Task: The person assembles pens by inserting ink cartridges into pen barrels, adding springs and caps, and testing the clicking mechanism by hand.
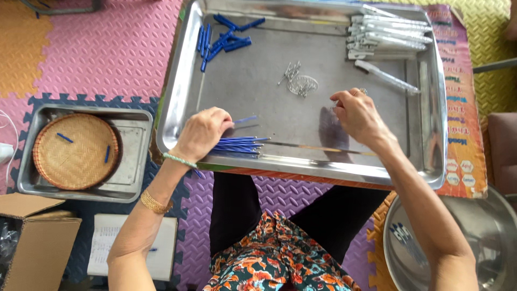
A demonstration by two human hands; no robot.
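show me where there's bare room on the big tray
Bare metal lies mid-tray between the blue caps and the springs, and along the right rim below the clear barrels. The near edge is crowded: left hand, blue refills, right hand.

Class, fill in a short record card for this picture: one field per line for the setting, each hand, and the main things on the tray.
Setting: large steel tray over foam floor mats
Left hand: pinches a thin blue refill, above a bundle of blue refills
Right hand: fingers closed on something too small to tell
Tray centre: small metal springs
Tray corners: blue caps; clear barrels
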